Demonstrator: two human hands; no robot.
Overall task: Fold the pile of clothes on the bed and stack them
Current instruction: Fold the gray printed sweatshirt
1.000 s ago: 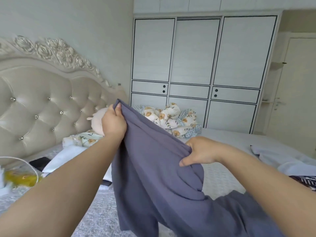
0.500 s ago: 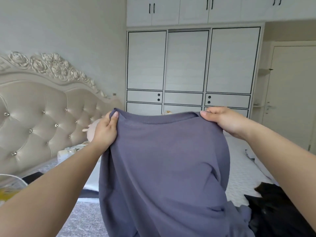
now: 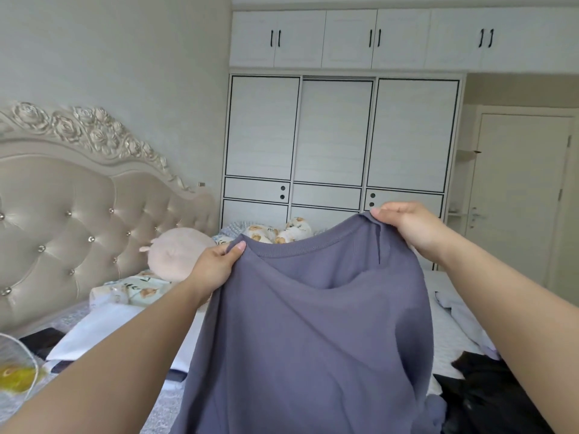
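A purple-grey shirt with a ribbed round neckline hangs spread out in the air above the bed. My left hand pinches its left shoulder, thumb on top of the cloth. My right hand grips the right shoulder, held a little higher. The shirt's lower part drops out of view at the bottom. A black garment lies crumpled on the bed at the lower right, and a pale bluish-white garment lies behind my right forearm.
A tufted headboard stands at the left. A round pink plush and flowered bedding lie near it. White folded cloth and a dark flat item lie at the left. A white wardrobe and a door stand behind.
My right hand slid from the bunched middle of the shirt out to its right shoulder and rose, spreading the shirt flat between both hands. The neckline now shows.
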